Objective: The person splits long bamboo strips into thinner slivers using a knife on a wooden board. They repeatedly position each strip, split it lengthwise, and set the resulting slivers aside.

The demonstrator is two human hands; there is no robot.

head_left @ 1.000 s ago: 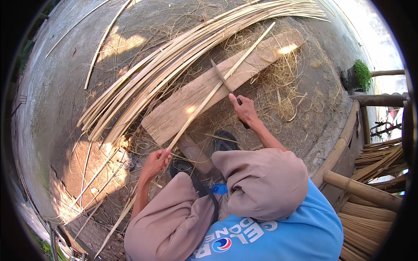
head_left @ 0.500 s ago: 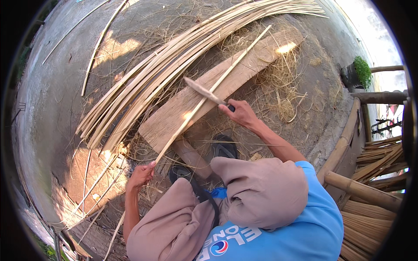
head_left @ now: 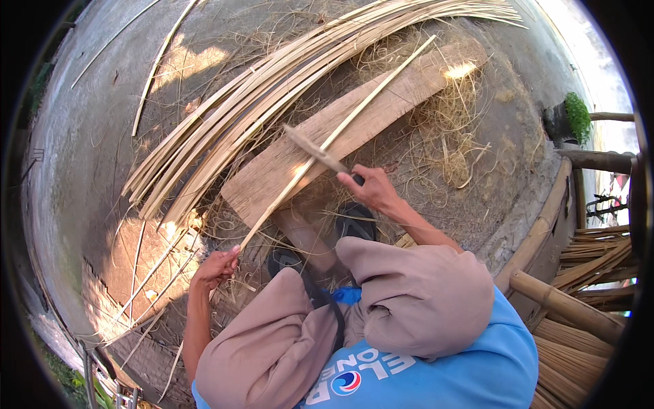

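Gripped by the right hand (head_left: 373,189), the knife (head_left: 302,140) has slid down the board (head_left: 395,105), crossing the strip (head_left: 354,118) nearer the pinching left hand (head_left: 216,266).

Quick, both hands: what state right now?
Left hand: closed, holding the near end of a pale strip.
Right hand: closed, holding a knife by its handle.

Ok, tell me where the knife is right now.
In the head view, the knife is near the middle, its handle in the right hand and its blade crossing the pale strip over the wooden board.
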